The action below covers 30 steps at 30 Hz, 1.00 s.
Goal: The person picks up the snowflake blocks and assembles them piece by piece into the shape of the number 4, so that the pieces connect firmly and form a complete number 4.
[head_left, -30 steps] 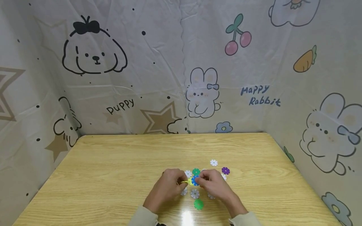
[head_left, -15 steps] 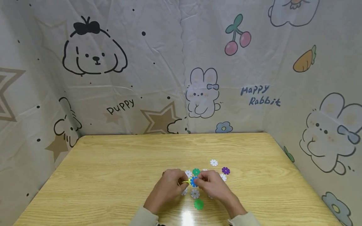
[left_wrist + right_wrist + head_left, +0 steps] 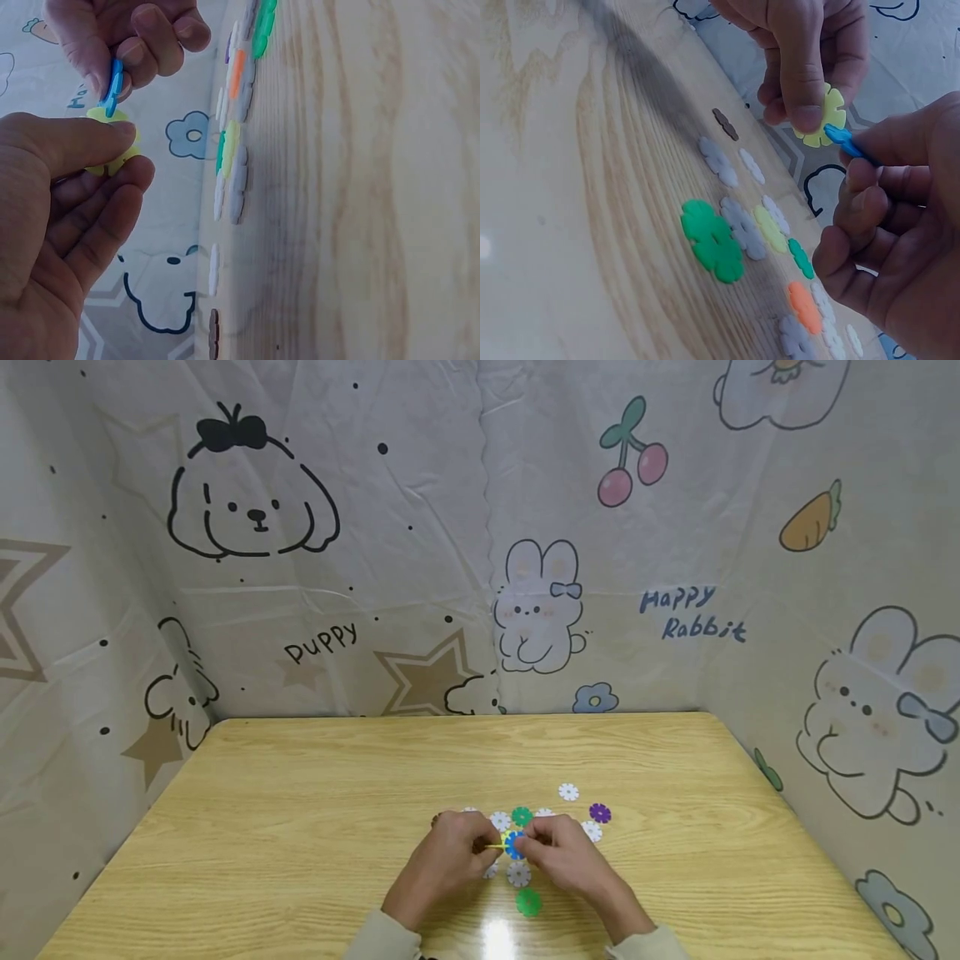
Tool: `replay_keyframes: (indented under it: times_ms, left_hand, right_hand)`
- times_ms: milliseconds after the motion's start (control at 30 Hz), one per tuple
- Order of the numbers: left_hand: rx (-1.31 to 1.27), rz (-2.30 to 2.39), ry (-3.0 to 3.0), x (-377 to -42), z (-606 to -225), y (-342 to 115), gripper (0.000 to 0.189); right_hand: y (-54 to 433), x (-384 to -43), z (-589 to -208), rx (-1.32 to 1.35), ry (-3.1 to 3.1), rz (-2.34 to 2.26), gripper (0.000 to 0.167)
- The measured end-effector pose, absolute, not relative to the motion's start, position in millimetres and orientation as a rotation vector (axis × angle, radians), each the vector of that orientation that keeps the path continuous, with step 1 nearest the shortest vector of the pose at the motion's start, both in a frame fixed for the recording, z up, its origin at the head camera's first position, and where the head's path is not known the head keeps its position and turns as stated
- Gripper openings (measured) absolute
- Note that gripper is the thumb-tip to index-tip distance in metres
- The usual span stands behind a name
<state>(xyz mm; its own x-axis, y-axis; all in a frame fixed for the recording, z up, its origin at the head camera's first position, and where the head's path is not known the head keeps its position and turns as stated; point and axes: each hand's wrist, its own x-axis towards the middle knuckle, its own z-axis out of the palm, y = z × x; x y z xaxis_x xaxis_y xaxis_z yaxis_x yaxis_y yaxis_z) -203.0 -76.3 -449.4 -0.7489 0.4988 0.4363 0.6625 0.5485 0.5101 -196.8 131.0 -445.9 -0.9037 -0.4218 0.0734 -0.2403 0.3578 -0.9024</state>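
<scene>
My left hand (image 3: 453,847) pinches a yellow notched disc (image 3: 832,118), a snowflake-shaped building piece, between thumb and fingers. A blue notched disc (image 3: 514,844) is pinched by my right hand (image 3: 564,853) by its edge. The two discs meet at their rims, set crosswise, with the blue one against a notched edge of the yellow in the right wrist view. Both are held up above the table, as the left wrist view shows. Fingers cover part of each disc.
More discs lie flat around the hands: a bright green one (image 3: 528,902) in front, a purple one (image 3: 600,813) at right, a white one (image 3: 568,792) farther back, an orange one (image 3: 804,307) and a brown one (image 3: 724,124). The wooden table (image 3: 300,777) meets a printed cloth behind.
Both hands stay nearly in place. The blue disc has shifted slightly left and down toward the left hand, and less of the yellow disc shows beside it.
</scene>
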Motion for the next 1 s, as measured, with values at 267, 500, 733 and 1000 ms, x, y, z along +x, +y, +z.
replay_keyframes:
  times_ms: [267,500,733,1000]
  left_hand:
    - [-1.002,-0.959,-2.429,-202.6,-452.8,-75.5,0.018]
    - [-0.994,-0.967,-2.431,-202.3,-452.4,-74.6,0.018]
    - [-0.986,-1.006,-2.493,-201.8,-448.5,-76.1,0.018]
    - [-0.964,-1.012,-2.529,-202.3,-448.5,-79.3,0.017]
  right_hand:
    - [127.7,-195.0,-449.9,-0.598,2.433,-1.669,0.024]
    - [124.2,-196.1,-452.6,-0.604,2.534,-1.599,0.021]
    - [125.3,-195.5,-448.6,-0.597,2.471,-1.618,0.020]
    - [127.1,-196.2,-447.5,-0.592,2.407,-1.631,0.025]
